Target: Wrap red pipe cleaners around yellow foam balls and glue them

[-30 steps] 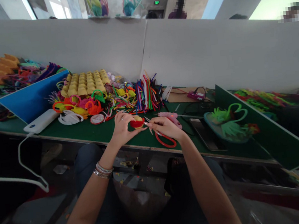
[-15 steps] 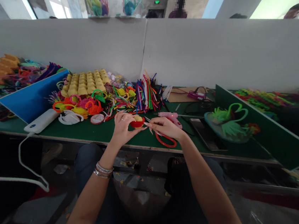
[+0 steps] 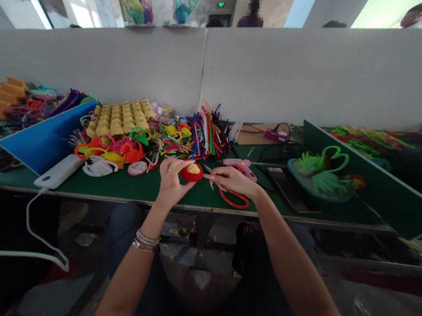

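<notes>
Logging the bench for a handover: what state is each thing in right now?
Left hand, closed on red-and-yellow piece.
Right hand, fingertips at that piece; grip unclear.
Red scissors, under right hand.
Glue gun, lying on table.
Power bank, cable plugged in.

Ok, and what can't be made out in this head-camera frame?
All in the head view:
- red-and-yellow piece: too small, and partly wrapped by the left hand; material unclear.
- right hand: its fingertips meet beside the piece; whether they pinch anything is too small to tell.
- scissors: only the red handles show plainly; the right hand covers most of the rest.
- under the green table: dark and blurred.
</notes>
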